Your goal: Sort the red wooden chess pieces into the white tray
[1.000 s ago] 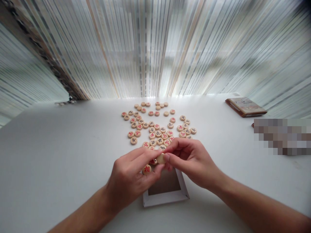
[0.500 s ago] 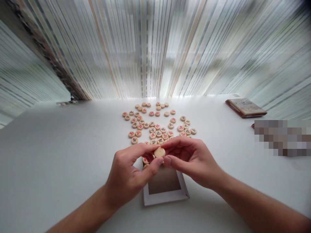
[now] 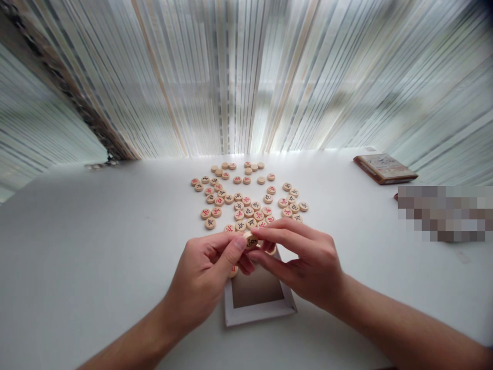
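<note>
Between the fingertips of both hands is a round wooden xiangqi piece (image 3: 251, 240), its black-marked face turned toward me. My left hand (image 3: 213, 267) pinches it from the left with thumb and fingers. From the right, my right hand (image 3: 304, 257) has its thumb and fingertips closed on the edge. Under the hands sits an open shallow box (image 3: 262, 311) with a pale rim and brownish floor. A red-marked piece (image 3: 233, 271) lies at its left side, and part of another shows below my right fingers. My hands hide the box's far end.
Several loose xiangqi pieces (image 3: 248, 211), marked red or black or lying blank, spread over the white table (image 3: 115, 246) beyond the box. A flat box with a printed top (image 3: 385, 168) lies at the back right, near a pixelated patch. Striped curtains (image 3: 231, 77) hang behind.
The held piece has been turned over: its blank face showed before, and its black character shows now. My fingers have shifted around it, and the view has moved slightly.
</note>
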`<state>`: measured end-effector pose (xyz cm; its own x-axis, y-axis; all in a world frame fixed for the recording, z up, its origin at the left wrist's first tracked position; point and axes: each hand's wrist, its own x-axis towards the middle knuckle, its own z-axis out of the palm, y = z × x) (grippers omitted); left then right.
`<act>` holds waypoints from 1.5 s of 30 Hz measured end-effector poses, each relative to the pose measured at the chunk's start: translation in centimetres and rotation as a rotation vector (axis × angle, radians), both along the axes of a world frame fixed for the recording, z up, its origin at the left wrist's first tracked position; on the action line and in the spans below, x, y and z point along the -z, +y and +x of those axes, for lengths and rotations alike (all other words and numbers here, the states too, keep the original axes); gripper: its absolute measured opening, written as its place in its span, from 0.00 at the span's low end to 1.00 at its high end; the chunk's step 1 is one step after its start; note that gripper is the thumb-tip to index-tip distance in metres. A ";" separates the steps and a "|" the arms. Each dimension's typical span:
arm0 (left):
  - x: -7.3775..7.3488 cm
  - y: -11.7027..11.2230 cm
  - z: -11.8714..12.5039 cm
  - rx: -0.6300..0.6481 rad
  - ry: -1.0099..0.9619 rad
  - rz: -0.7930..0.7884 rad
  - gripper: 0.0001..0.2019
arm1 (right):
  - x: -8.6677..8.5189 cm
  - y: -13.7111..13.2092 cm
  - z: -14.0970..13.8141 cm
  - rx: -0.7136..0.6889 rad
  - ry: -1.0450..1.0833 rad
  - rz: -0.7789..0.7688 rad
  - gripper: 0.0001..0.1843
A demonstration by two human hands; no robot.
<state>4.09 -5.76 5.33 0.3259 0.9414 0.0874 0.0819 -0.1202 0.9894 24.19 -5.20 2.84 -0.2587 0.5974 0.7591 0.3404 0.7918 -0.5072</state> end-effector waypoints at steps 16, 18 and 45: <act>0.3 0.1 0.0 -0.025 -0.085 -0.153 0.10 | -0.2 -0.2 0.1 -0.008 -0.150 0.100 0.12; 0.3 -0.1 0.1 -0.026 -0.092 -0.165 0.10 | -0.2 -0.2 0.2 0.024 -0.157 0.113 0.12; 2.1 2.3 -1.7 -0.256 0.334 0.352 0.16 | -0.3 -0.5 0.2 -0.242 -0.665 -0.117 0.07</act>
<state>2.44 -3.44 3.22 0.1541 0.9268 0.3425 0.4548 -0.3743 0.8081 24.34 -5.69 3.13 -0.7797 0.5329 0.3288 0.4291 0.8371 -0.3392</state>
